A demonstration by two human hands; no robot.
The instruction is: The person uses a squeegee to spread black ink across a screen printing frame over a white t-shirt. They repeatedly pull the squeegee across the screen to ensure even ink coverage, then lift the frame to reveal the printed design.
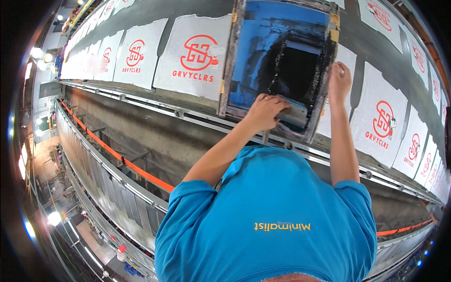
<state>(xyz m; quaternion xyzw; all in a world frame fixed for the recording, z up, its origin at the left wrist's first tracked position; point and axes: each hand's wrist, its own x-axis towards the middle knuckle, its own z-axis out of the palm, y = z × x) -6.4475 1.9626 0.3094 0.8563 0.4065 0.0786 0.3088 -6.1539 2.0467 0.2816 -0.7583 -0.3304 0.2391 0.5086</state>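
A screen printing frame [227, 96] with a blue mesh lies over the printing table in front of me. Black ink [297, 70] covers a block of the mesh and is smeared around it. At the near end of the frame, my left hand [268, 112] curls its fingers over a grey squeegee [296, 115] resting on the mesh. My right hand [339, 83] is beside the frame's right edge, fingers bent together; what they hold, if anything, is hidden. White fabric pieces [190, 56] with red prints lie on both sides of the frame.
A metal rail [188, 115] runs along the table's near edge, just in front of my body. More printed fabric pieces [383, 117] continue down the dark table to the right. Behind me, an orange strip [117, 155] runs along another long table [127, 188].
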